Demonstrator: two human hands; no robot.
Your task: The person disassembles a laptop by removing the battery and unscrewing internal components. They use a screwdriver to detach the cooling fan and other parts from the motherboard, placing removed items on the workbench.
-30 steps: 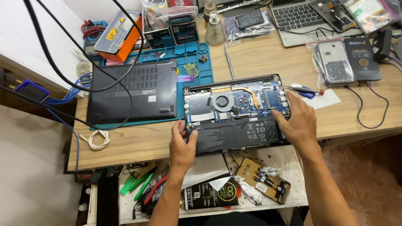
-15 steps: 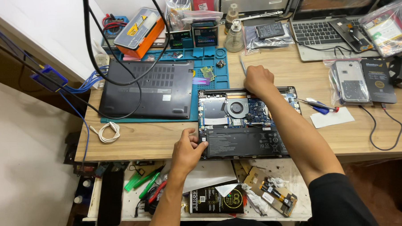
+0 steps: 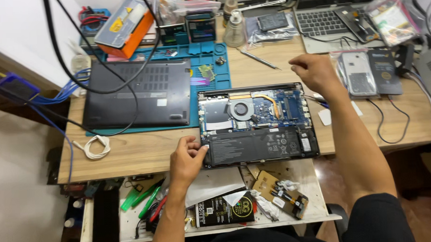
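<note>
An opened laptop [image 3: 258, 124] lies bottom-up on the wooden desk [image 3: 131, 157], its fan, board and black battery exposed. My left hand [image 3: 187, 158] grips the laptop's near left corner. My right hand [image 3: 315, 73] hovers with curled fingers above the laptop's far right corner; I cannot tell if it holds anything. The removed black bottom cover [image 3: 138, 92] rests to the left on a teal work mat [image 3: 208, 57].
A metal tool [image 3: 258, 59] lies behind the laptop. Bottles [image 3: 233, 27], an orange box [image 3: 124, 26], another laptop [image 3: 326, 24] and bagged parts [image 3: 366, 73] line the back and right. Black cables [image 3: 99, 87] cross the cover. An open drawer [image 3: 218, 202] holds tools below.
My right hand went from the laptop's near right edge to its far side, then lifted off toward the far right corner. The camera view shifted. My left hand stays at the near left corner.
</note>
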